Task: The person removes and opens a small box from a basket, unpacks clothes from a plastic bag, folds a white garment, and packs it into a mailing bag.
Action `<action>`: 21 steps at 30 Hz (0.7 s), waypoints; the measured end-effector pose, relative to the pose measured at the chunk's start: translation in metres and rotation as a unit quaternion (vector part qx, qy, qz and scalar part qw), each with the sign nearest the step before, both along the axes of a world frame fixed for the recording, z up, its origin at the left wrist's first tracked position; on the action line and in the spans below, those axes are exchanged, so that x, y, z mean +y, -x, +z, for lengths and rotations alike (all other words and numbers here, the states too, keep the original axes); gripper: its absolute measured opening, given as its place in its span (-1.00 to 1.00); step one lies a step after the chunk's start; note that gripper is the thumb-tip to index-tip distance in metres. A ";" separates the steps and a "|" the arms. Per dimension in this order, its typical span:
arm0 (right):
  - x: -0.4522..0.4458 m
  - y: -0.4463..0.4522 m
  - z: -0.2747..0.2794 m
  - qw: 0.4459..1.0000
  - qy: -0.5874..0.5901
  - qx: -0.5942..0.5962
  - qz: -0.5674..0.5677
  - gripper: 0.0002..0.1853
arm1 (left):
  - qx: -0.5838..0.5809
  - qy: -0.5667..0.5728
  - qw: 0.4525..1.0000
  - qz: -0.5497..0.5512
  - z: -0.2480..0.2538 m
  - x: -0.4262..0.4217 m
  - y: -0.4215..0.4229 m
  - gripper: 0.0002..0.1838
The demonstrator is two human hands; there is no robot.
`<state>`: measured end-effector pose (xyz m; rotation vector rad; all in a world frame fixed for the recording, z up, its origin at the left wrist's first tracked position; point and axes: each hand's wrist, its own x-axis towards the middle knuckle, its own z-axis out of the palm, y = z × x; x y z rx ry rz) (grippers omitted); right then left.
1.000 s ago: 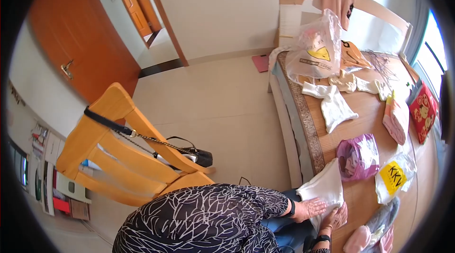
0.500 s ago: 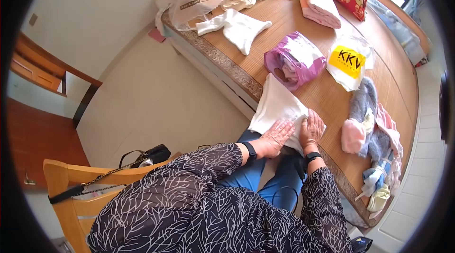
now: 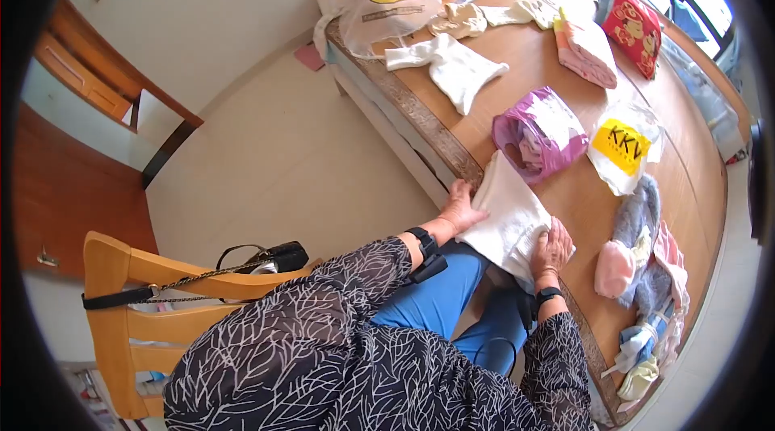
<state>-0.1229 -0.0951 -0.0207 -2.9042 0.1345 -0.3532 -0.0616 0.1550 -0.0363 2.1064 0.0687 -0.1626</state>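
Observation:
A folded piece of white clothing [image 3: 510, 209] lies at the near edge of the wooden table, partly over the edge above my lap. My left hand [image 3: 463, 211] is at its left edge, thumb on top of the fabric and fingers curled round the side. My right hand [image 3: 552, 249] rests flat on the right end, fingers stretched out. Just beyond the cloth, a purple plastic bag [image 3: 563, 140] lies with its mouth towards me and fabric inside. Which kind of garment the white piece is, I cannot tell.
Up the table lie a white long-sleeved top [image 3: 464, 76], a pink folded bundle [image 3: 587, 53], a red bag [image 3: 634, 31] and a KKV bag [image 3: 622, 147]. To the right is a pile of small clothes [image 3: 642, 269]. A wooden chair [image 3: 165, 326] stands at my left.
My left hand has moved from lying flat on the white clothing to its left edge. That side now looks narrower, folded inward. My right hand stays on the right end. The view has shifted.

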 end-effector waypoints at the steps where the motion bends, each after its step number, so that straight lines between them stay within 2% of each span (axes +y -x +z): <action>1: -0.002 -0.001 -0.004 1.000 0.003 0.004 -0.003 -0.51 | 0.024 0.013 1.000 0.003 0.000 0.001 -0.001 -0.26; 2: -0.002 -0.002 -0.007 1.000 0.007 0.008 -0.006 -0.51 | 0.047 0.027 0.999 0.006 0.002 0.003 -0.003 -0.26; 3: -0.004 -0.003 -0.010 1.000 0.010 0.007 -0.003 -0.51 | 0.063 -0.012 0.997 0.034 0.004 0.001 -0.005 -0.34; 6: -0.003 -0.002 -0.008 1.000 0.008 0.004 0.000 -0.51 | 0.194 0.109 0.974 0.032 -0.001 0.000 0.000 -0.36; 8: -0.004 -0.003 -0.009 1.000 0.015 0.005 -0.001 -0.51 | 0.219 0.259 0.939 -0.063 -0.029 -0.007 0.011 -0.36; 9: -0.005 -0.003 -0.009 1.000 0.019 0.006 0.001 -0.51 | 0.206 0.259 0.940 -0.078 -0.034 -0.007 0.015 -0.38; 12: -0.002 -0.002 -0.006 1.000 0.017 0.008 0.002 -0.51 | 0.263 0.282 0.922 -0.026 -0.046 -0.007 0.014 -0.45; 14: -0.002 -0.001 -0.005 1.000 0.019 0.009 -0.002 -0.51 | 0.261 0.273 0.925 -0.046 -0.034 -0.003 0.014 -0.47; 18: -0.003 -0.002 -0.010 1.000 0.025 0.000 -0.005 -0.52 | 0.235 0.278 0.930 -0.052 -0.031 -0.003 0.015 -0.49; 21: -0.002 -0.002 -0.008 1.000 0.016 -0.008 -0.002 -0.52 | 0.198 0.224 0.950 -0.087 -0.046 -0.008 0.010 -0.50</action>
